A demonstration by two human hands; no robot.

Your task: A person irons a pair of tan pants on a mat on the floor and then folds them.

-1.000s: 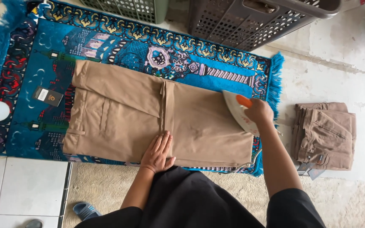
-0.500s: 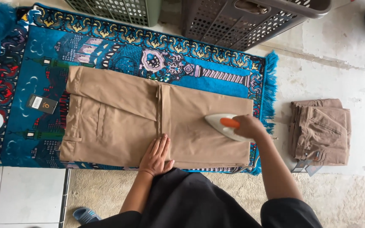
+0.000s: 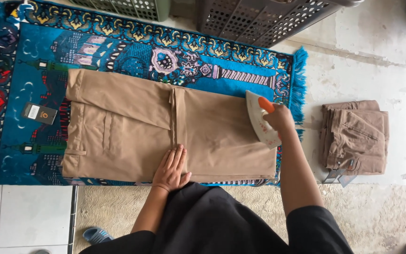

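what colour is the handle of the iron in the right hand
Orange: the iron has a white body with an orange handle, gripped by the right hand, shown in the head view.

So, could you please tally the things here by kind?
Trousers: 2, spread pair, folded pair
Iron: 1
Baskets: 2, green, grey
Rug: 1
Tag: 1
Total: 7

The tan trousers [image 3: 132, 136] lie folded and flat across the middle of the frame on a blue rug, while the white iron [image 3: 261, 120] with an orange handle sits tilted at their right end, right of center.
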